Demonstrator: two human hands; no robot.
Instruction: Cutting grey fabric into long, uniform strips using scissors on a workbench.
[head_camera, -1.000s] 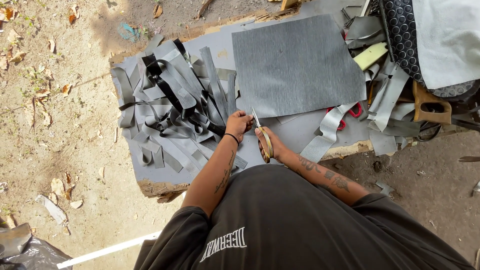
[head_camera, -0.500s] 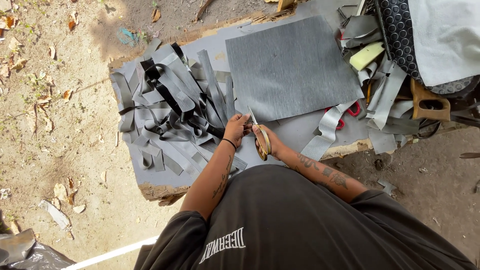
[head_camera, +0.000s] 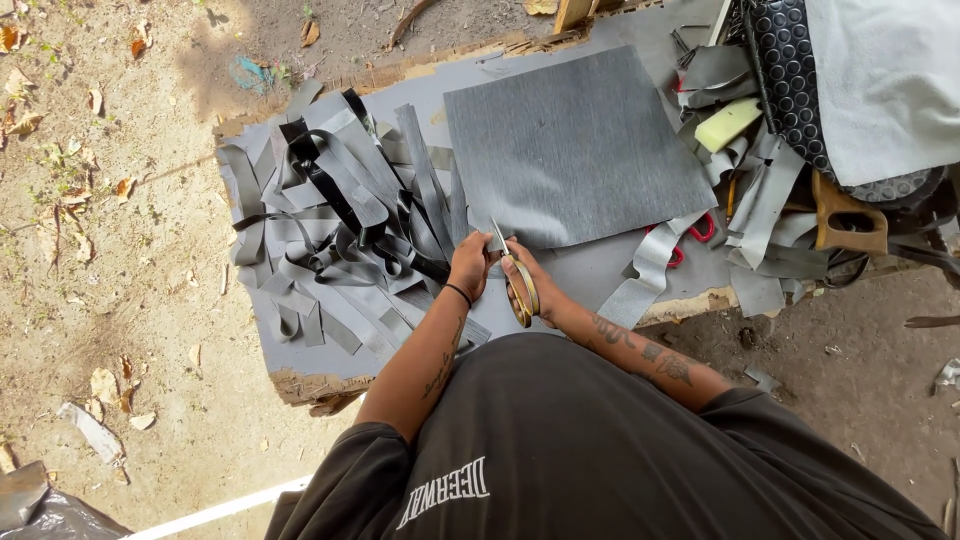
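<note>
Head view: right hand grips brass-handled scissors at the near edge of a square grey sheet; left hand pinches that edge, beside a grey strip pile on the table.

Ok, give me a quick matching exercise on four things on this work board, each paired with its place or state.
Things:
1. scissors
2. grey sheet
3. pile of cut strips
4. red-handled scissors

Places or states:
a. heaped on the board's left side
b. partly hidden under strips, right of the sheet
c. held in the right hand
d. lying flat in the middle of the board

Pairs: 1-c, 2-d, 3-a, 4-b
</note>
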